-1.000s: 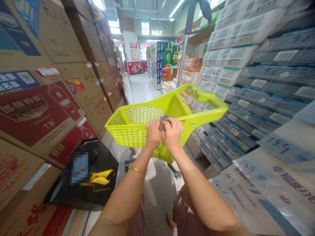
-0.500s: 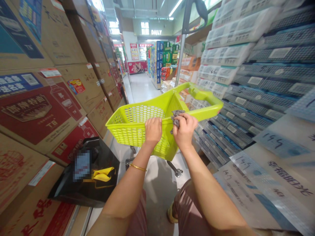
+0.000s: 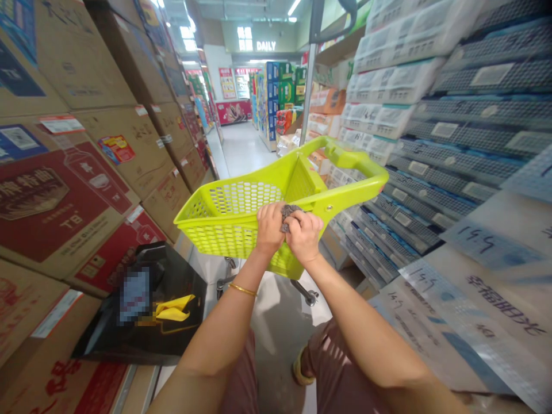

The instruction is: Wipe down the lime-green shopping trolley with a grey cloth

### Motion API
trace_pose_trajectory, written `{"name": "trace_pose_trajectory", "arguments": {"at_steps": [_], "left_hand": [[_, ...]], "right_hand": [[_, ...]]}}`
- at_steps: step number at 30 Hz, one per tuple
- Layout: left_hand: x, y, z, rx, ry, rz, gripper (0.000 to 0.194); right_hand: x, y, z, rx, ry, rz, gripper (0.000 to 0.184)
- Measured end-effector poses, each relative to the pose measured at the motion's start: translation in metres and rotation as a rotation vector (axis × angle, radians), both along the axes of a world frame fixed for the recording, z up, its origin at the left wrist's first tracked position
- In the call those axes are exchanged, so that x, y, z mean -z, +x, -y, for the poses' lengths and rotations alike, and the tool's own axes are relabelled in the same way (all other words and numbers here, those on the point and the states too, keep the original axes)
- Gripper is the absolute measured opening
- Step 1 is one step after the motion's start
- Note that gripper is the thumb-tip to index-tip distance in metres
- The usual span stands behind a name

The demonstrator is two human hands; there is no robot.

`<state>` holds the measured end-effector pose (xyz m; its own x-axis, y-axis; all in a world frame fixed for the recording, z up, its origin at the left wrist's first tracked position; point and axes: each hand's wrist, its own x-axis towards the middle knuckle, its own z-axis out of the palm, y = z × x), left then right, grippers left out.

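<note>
The left hand has its fingers folded over the rim of the yellow-green shopping cart, gripping it, with the thumb mostly hidden; just beside it, the right hand has its fingers curled closed around a crumpled grey cloth, pressed against the same rim. The cloth sits between the two hands, partly covered by the fingers, and the cart stands in the aisle ahead of the person, its handle to the right. On the far left, a red-printed carton shows a bottle drawing, "TB" and large characters ending in 牌特曲, beneath a white price tag whose print is too small to read. Lower down lies a black bag, its label pixelated. Beyond the cart, a wall sign reads "DAILY". On the right, stacked blue-grey packs carry pale labels too blurred to read, and nearest the person, a price sheet bears handwritten figures resembling 19.9, above handwriting beginning 幸福.
</note>
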<state>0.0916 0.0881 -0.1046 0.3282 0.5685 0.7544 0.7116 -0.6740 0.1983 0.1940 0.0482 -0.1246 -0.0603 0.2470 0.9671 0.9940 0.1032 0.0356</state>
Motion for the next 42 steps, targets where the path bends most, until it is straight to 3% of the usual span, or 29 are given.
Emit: {"name": "trace_pose_trajectory", "arguments": {"at_steps": [9,12,16,20,27,33,37,42], "left_hand": [[0.007,0.006,-0.008,-0.014,0.035,-0.005,0.034],[0.008,0.008,-0.007,-0.014,0.02,0.012,0.035],[0.008,0.008,-0.004,-0.016,0.005,0.021,0.035],[0.008,0.006,-0.002,-0.018,-0.014,0.029,0.034],[0.007,0.0,-0.007,-0.013,0.001,0.027,0.033],[0.011,-0.003,-0.013,-0.009,0.047,0.0,0.035],[0.012,-0.005,-0.012,-0.007,0.056,-0.013,0.037],[0.012,-0.007,-0.007,-0.003,0.054,-0.016,0.038]], "right_hand": [[0.027,0.007,0.008,-0.032,-0.248,0.051,0.014],[0.021,0.008,0.009,-0.022,-0.218,0.039,0.013],[0.001,0.009,0.008,-0.008,-0.026,-0.01,0.013],[-0.009,0.008,0.005,-0.016,-0.085,-0.032,0.016],[0.018,0.001,0.004,-0.024,-0.255,0.043,0.014],[0.039,-0.001,0.011,-0.036,-0.264,0.111,0.012],[0.024,0.002,0.011,-0.059,-0.175,0.055,0.013],[-0.005,0.003,0.005,0.056,-0.034,-0.066,0.018]]}}
